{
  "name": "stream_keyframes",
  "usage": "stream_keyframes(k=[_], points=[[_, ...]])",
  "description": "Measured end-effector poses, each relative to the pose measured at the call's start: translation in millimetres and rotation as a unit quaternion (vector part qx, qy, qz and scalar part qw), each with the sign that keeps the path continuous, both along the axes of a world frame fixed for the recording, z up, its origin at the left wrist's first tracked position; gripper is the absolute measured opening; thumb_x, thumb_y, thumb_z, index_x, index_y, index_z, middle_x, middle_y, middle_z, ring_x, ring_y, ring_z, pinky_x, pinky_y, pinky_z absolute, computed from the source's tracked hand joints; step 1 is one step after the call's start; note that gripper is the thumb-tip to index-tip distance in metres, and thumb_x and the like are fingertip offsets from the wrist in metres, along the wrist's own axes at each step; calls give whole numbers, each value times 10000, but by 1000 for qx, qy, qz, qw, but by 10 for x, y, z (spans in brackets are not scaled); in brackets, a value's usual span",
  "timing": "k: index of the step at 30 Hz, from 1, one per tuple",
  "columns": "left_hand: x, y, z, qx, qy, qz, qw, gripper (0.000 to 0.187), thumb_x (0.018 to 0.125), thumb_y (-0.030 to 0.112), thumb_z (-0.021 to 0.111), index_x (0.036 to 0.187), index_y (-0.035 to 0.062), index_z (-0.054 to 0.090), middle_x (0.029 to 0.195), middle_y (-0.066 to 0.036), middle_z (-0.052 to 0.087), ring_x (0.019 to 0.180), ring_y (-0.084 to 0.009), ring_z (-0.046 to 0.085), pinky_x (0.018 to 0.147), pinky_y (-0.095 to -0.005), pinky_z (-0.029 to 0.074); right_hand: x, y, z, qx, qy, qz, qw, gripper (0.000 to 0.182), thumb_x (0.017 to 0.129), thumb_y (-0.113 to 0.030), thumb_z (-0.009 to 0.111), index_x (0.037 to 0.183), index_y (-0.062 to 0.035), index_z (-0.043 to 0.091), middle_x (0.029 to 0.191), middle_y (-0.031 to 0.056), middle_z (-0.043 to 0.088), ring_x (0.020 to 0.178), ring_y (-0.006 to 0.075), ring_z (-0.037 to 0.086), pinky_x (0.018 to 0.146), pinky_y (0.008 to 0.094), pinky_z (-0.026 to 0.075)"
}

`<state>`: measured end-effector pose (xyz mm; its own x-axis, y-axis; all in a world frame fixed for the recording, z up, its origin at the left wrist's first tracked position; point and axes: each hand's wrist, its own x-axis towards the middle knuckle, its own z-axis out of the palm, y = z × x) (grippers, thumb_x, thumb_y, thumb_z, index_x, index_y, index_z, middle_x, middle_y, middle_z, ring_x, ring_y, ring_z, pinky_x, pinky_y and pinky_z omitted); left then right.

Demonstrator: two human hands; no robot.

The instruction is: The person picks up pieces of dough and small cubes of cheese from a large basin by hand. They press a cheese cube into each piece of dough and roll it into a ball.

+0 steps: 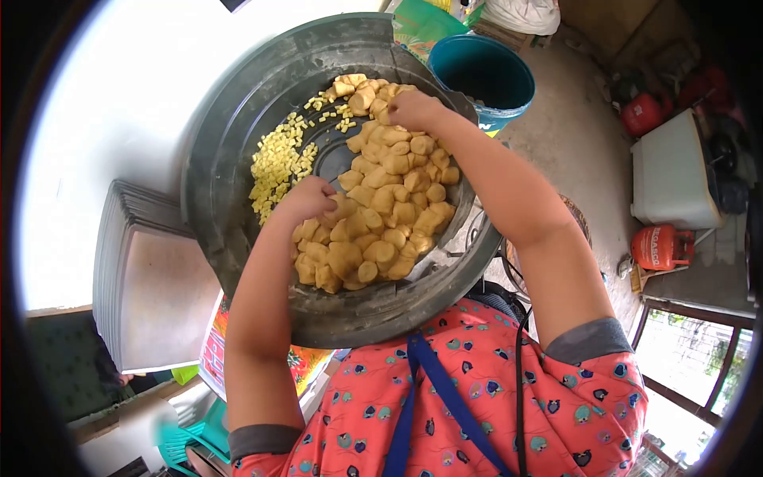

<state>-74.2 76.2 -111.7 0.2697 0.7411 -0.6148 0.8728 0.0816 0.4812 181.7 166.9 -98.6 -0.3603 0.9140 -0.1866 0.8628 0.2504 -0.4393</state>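
A large round dark basin [226, 135] holds a heap of tan dough pieces [389, 191] on its right and lower side. Small pale-yellow cubes [278, 159] lie in a pile on its left side, with a few more scattered near the top. My left hand [308, 199] is at the left edge of the dough heap, fingers curled against a dough piece. At the heap's upper end is my right hand [413, 110], its fingers bent down onto the dough; the fingertips are partly hidden.
A teal bucket [482, 75] stands beyond the basin at the upper right. Stacked trays [159, 278] are at the left. Red gas cylinders [661, 247] and a white cooler-like box [675, 171] stand far right. A green stool [199, 437] is lower left.
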Motion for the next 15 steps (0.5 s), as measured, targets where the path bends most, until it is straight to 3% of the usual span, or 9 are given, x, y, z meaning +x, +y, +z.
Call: stream_keyframes(k=[2,5,8,11,14,15], points=[[-60,-46,30,23,-124,73,989,320,690,108,663,977,-23,611,877,-94,611,758,-154,571,679,-263,457,-102,-36,-29,8,34,66,997,347,752,-243,624,1043,-54,629,1031,135,631,976,273,592,842,355,457],[18,-69,38,35,-220,111,969,292,716,26,610,1005,-19,603,853,-27,599,737,-104,545,633,-227,443,-222,-121,70,-119,145,159,969,467,720,-246,669,1129,-38,585,1102,148,605,1024,260,576,873,343,438],[94,-63,60,66,-240,108,963,339,729,50,602,1063,-6,579,847,-22,583,730,-106,535,626,-217,433,-331,-275,162,-158,144,204,955,529,704,-240,689,1175,-40,556,1148,176,577,1035,272,568,881,345,434],[133,-48,76,24,-181,106,977,447,762,125,622,1178,8,507,887,-47,575,777,-115,543,664,-229,451,-366,-318,70,-171,114,217,954,553,698,-233,691,1196,-48,541,1165,178,567,1037,286,564,878,354,437],[263,-156,135,-60,-75,110,989,585,761,215,662,1255,6,429,999,-149,582,824,-197,580,759,-292,469,-355,-256,-11,-126,42,189,973,543,700,-202,673,1201,-47,532,1163,166,570,1047,298,556,884,362,437],[247,-173,61,-13,-18,68,997,596,762,235,665,1260,12,424,1009,-171,579,824,-223,589,759,-307,473,-333,-204,-47,-101,11,173,980,536,702,-187,664,1202,-46,530,1160,161,572,1052,302,553,888,365,437]])
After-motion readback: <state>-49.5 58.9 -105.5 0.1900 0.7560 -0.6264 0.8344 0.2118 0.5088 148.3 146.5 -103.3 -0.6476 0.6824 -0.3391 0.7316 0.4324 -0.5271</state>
